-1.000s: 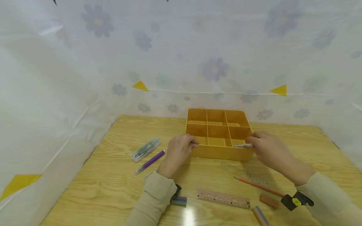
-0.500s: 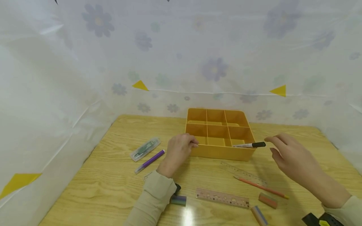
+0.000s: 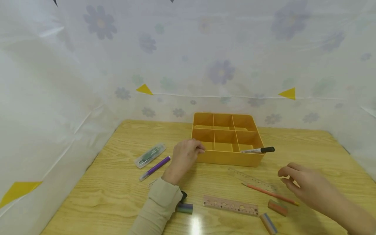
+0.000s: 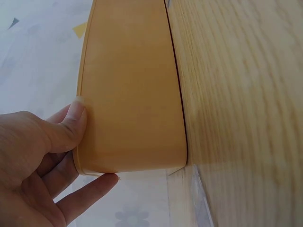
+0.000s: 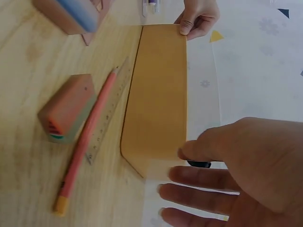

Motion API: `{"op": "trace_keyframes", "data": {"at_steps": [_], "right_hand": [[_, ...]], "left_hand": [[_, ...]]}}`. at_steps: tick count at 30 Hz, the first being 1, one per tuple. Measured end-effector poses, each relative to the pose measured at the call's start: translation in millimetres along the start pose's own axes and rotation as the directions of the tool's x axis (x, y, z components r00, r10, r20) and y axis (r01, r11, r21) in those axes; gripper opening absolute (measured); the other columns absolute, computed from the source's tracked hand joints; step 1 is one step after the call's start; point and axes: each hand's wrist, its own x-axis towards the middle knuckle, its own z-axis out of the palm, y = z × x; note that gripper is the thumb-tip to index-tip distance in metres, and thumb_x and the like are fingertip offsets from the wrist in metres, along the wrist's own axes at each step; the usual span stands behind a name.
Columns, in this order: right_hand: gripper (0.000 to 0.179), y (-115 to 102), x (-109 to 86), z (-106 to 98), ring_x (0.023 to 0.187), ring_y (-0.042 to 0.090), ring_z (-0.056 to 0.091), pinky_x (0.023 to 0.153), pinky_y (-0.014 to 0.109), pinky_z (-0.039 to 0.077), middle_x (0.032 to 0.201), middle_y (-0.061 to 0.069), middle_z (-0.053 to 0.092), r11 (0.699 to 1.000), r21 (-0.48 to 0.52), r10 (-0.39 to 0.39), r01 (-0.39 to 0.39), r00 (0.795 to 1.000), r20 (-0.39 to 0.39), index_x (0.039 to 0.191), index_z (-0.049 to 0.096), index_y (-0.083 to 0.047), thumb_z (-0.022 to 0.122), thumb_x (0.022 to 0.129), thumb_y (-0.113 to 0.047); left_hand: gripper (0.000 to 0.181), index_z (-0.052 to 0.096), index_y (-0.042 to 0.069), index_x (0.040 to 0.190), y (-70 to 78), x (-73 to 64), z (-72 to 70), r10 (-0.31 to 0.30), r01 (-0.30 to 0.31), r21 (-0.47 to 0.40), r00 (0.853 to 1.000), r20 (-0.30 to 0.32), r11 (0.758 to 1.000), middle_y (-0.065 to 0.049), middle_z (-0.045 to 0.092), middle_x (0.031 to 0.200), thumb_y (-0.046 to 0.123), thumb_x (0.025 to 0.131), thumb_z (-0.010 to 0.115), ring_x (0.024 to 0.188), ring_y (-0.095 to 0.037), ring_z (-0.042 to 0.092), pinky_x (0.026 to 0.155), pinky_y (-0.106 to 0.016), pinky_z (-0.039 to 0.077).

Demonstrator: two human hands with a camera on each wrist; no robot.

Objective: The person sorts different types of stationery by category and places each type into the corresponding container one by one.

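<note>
My left hand grips the front-left corner of an orange-yellow box with six-part dividers. In the left wrist view the thumb presses the front wall near the rim, other fingers lying behind it and by the side. A black-capped marker leans in the front-right compartment, its cap jutting past the right rim. My right hand hangs over the table right of the box, fingers loosely bent, holding nothing. Nearest to it are a red pencil with a yellow end and a reddish eraser.
A clear ruler lies before the box, a pink ruler closer to me. Another eraser is at the front. Left are a purple marker and a clear case with green contents. A blue-green block sits beside my left sleeve.
My right hand has let go of the black-capped marker, drawn away to the right and come down toward the pencil. The marker stays propped in the box; my left hand keeps its place.
</note>
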Motion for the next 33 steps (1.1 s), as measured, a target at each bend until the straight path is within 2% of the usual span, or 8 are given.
{"op": "trace_keyframes", "data": {"at_steps": [4, 6, 11, 17, 21, 27, 28, 33], "right_hand": [[0.032, 2.7, -12.4, 7.1, 0.069, -0.01, 0.052, 0.053, 0.018, 0.048, 0.084, -0.017, 0.06, 0.996, 0.084, -0.003, -0.009, 0.99, 0.143, 0.089, 0.066, -0.021, 0.081, 0.073, 0.002], [0.028, 3.6, -16.6, 11.0, 0.068, -0.011, 0.05, 0.052, 0.018, 0.046, 0.082, -0.018, 0.059, 0.992, 0.123, -0.021, -0.002, 0.982, 0.189, 0.088, 0.065, -0.022, 0.082, 0.076, -0.003], [0.026, 4.0, -22.5, 21.4, 0.07, -0.012, 0.049, 0.052, 0.017, 0.046, 0.081, -0.016, 0.06, 0.972, 0.235, -0.079, 0.028, 0.975, 0.209, 0.086, 0.065, -0.02, 0.081, 0.076, -0.002], [0.025, 0.4, -24.9, 31.0, 0.069, -0.012, 0.049, 0.051, 0.018, 0.046, 0.08, -0.017, 0.059, 0.95, 0.312, -0.082, 0.005, 0.969, 0.234, 0.086, 0.065, -0.021, 0.08, 0.078, -0.002], [0.026, -1.2, -26.0, 35.2, 0.068, -0.013, 0.047, 0.049, 0.018, 0.045, 0.079, -0.019, 0.056, 0.954, 0.299, -0.065, -0.001, 0.975, 0.212, 0.083, 0.063, -0.023, 0.081, 0.078, -0.005], [0.029, -2.0, -25.4, 40.0, 0.066, -0.013, 0.042, 0.049, 0.016, 0.041, 0.08, -0.018, 0.052, 0.98, 0.196, -0.016, -0.018, 0.985, 0.169, 0.086, 0.059, -0.021, 0.081, 0.077, -0.004], [0.03, -1.9, -24.9, 40.6, 0.066, -0.012, 0.044, 0.049, 0.016, 0.043, 0.081, -0.018, 0.052, 0.983, 0.183, -0.004, -0.029, 0.984, 0.18, 0.087, 0.059, -0.022, 0.08, 0.077, -0.003], [0.022, -1.1, -22.2, 40.9, 0.069, -0.009, 0.052, 0.055, 0.018, 0.048, 0.083, -0.017, 0.057, 0.978, 0.153, 0.089, -0.142, 0.947, 0.31, 0.086, 0.061, -0.022, 0.077, 0.082, -0.007]], "left_hand": [[0.011, 0.08, 0.019, 0.086, 1.1, -0.3, -1.1, 0.0, 0.0, 0.001, 1.0, -0.003, 1.0, 0.004, 0.076, 0.084, 0.025, 0.09, 0.071, 0.073, -0.012, 0.071, 0.065, -0.024, 0.057], [0.012, 0.08, 0.018, 0.086, 0.9, -0.4, -1.6, 0.001, -0.001, -0.001, 1.0, -0.008, 1.0, 0.004, 0.076, 0.084, 0.025, 0.09, 0.071, 0.073, -0.012, 0.071, 0.066, -0.024, 0.057], [0.012, 0.08, 0.018, 0.086, -0.6, -0.4, -0.2, 0.002, -0.002, -0.002, 1.0, -0.006, 1.0, 0.005, 0.076, 0.084, 0.025, 0.09, 0.071, 0.073, -0.011, 0.071, 0.066, -0.024, 0.058], [0.011, 0.08, 0.018, 0.086, -0.8, -0.1, 0.9, -0.001, 0.001, -0.002, 1.0, -0.004, 1.0, 0.005, 0.077, 0.084, 0.025, 0.09, 0.071, 0.074, -0.012, 0.072, 0.066, -0.024, 0.058], [0.011, 0.08, 0.018, 0.086, -0.9, 0.2, 1.2, 0.006, -0.006, -0.009, 1.0, -0.007, 1.0, 0.004, 0.077, 0.084, 0.024, 0.09, 0.072, 0.073, -0.012, 0.072, 0.066, -0.024, 0.058], [0.011, 0.08, 0.018, 0.086, -0.1, 0.5, -0.2, 0.008, -0.008, -0.004, 1.0, -0.012, 1.0, 0.005, 0.077, 0.084, 0.024, 0.089, 0.072, 0.072, -0.011, 0.071, 0.065, -0.023, 0.057], [0.011, 0.08, 0.018, 0.086, 0.0, 0.6, -0.3, 0.007, -0.008, -0.002, 1.0, -0.011, 1.0, 0.005, 0.077, 0.084, 0.024, 0.089, 0.072, 0.072, -0.011, 0.071, 0.064, -0.023, 0.057], [0.01, 0.08, 0.018, 0.086, 0.4, 0.1, -1.0, 0.008, -0.008, 0.001, 1.0, -0.006, 1.0, 0.004, 0.077, 0.084, 0.024, 0.089, 0.072, 0.072, -0.012, 0.071, 0.064, -0.024, 0.057]]}}
